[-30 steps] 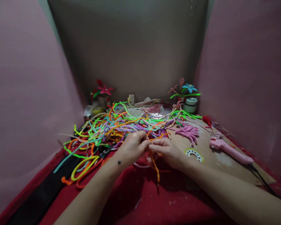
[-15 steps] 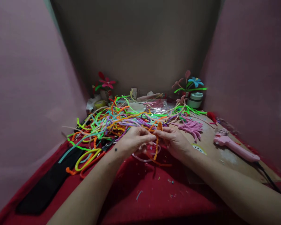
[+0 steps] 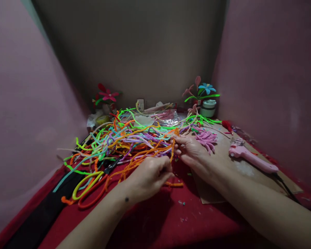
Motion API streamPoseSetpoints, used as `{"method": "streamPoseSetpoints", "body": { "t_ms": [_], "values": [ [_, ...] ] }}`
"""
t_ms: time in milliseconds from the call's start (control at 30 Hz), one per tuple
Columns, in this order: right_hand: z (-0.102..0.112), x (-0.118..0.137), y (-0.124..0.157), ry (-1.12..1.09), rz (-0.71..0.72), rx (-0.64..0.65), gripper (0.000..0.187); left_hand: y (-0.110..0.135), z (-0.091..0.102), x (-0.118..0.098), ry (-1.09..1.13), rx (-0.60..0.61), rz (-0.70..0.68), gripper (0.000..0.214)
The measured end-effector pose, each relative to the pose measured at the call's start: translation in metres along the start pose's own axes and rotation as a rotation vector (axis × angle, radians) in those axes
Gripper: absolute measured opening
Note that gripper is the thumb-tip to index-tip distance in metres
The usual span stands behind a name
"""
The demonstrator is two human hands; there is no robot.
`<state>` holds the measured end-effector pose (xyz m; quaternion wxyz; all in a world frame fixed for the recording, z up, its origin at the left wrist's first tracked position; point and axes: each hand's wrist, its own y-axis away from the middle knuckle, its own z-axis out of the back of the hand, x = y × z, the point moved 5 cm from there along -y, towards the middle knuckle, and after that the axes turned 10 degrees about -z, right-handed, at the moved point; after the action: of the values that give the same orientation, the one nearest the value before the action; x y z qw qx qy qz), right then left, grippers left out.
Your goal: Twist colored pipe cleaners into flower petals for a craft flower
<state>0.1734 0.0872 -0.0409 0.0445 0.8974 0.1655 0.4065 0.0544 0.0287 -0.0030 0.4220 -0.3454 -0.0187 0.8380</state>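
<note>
An orange pipe cleaner [image 3: 173, 149] runs between my two hands above the red cloth [image 3: 155, 214]. My right hand [image 3: 190, 149] pinches its upper end near the pile. My left hand [image 3: 150, 178] is closed around its lower end, closer to me. Behind both hands lies a big tangled pile of coloured pipe cleaners [image 3: 124, 138], green, orange, purple and yellow.
A pink glue gun [image 3: 251, 159] with its cord lies on a brown board [image 3: 230, 173] at the right. Pink pipe-cleaner pieces [image 3: 206, 138] sit beside the pile. Pipe-cleaner flowers stand at the back left [image 3: 106, 95] and back right [image 3: 203, 90]. Pink walls close in on both sides.
My left hand has drawn back toward me along the orange pipe cleaner, while my right hand has moved up toward the pile, stretching the piece between them.
</note>
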Motion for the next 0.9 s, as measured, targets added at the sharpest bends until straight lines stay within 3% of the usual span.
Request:
{"method": "streamPoseSetpoints", "body": {
  "t_ms": [67,133,233,367,533,600,767,900],
  "values": [
    [-0.002,-0.004,0.0,-0.013,-0.048,0.053,0.011,0.0,0.01,0.004,-0.009,-0.096,-0.024,0.006],
    [-0.005,-0.012,0.001,-0.037,-0.106,0.106,0.009,0.0,0.017,0.007,-0.094,-0.2,-0.106,0.018],
    [-0.007,-0.022,0.003,-0.067,-0.166,0.106,0.007,0.001,0.013,0.005,-0.281,-0.178,-0.286,0.023],
    [-0.01,-0.029,0.005,-0.028,-0.212,0.142,0.008,0.003,0.009,-0.002,-0.338,-0.141,-0.371,0.022],
    [-0.012,-0.03,0.008,0.078,-0.2,0.151,0.011,0.0,0.016,-0.009,-0.092,-0.075,-0.302,0.019],
    [-0.013,-0.028,0.01,0.125,-0.175,0.151,0.011,-0.001,0.021,-0.01,-0.073,-0.1,-0.254,0.017],
    [-0.017,-0.024,0.014,0.247,-0.092,0.147,0.01,0.001,0.034,-0.008,-0.176,-0.249,-0.167,0.01],
    [-0.016,-0.023,0.013,0.381,-0.001,0.143,0.014,0.003,0.035,-0.003,-0.397,-0.284,-0.131,0.009]
  ]
}}
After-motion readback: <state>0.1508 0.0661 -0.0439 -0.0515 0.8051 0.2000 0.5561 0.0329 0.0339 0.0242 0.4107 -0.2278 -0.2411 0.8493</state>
